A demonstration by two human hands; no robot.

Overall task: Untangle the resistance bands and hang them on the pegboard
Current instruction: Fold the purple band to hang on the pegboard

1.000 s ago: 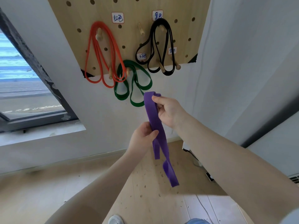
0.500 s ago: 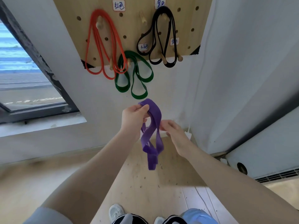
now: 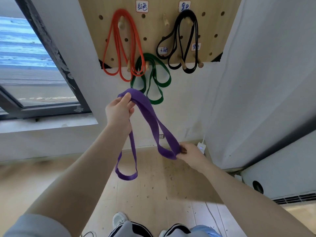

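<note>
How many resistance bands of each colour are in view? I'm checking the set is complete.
Orange-red rubber band, hung on the wooden pegboard: 1
Black rubber band, hung on the pegboard: 1
Green flat rubber band, hung on the pegboard: 1
Purple flat rubber band, held in both hands: 1
Total: 4
</note>
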